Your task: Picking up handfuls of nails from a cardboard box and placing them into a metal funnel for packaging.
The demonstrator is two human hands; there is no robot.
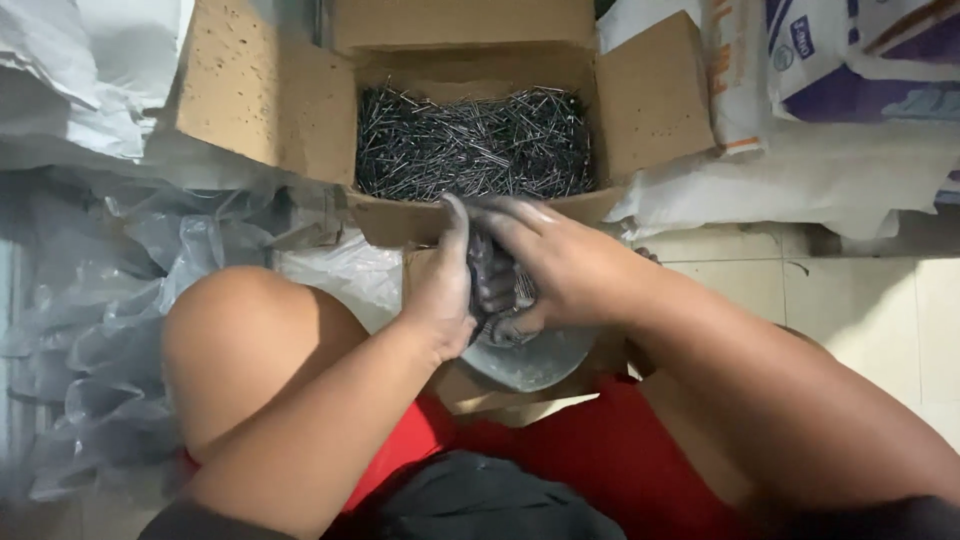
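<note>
Seen from above, a seated person is working just in front of an open cardboard box point(640, 95) that is holding loose dark nails point(470, 145). Both hands are meeting over a grey metal bowl point(530, 360) near the box's front edge. The left hand point(440, 290) and right hand point(545, 265) are each pressing a closed grip around one bundle point(497, 280) of nails. The bundle is probably heavy, stiff and prickly, best clasped around its middle. Crumpled plastic point(130, 290) is lying left of the box.
</note>
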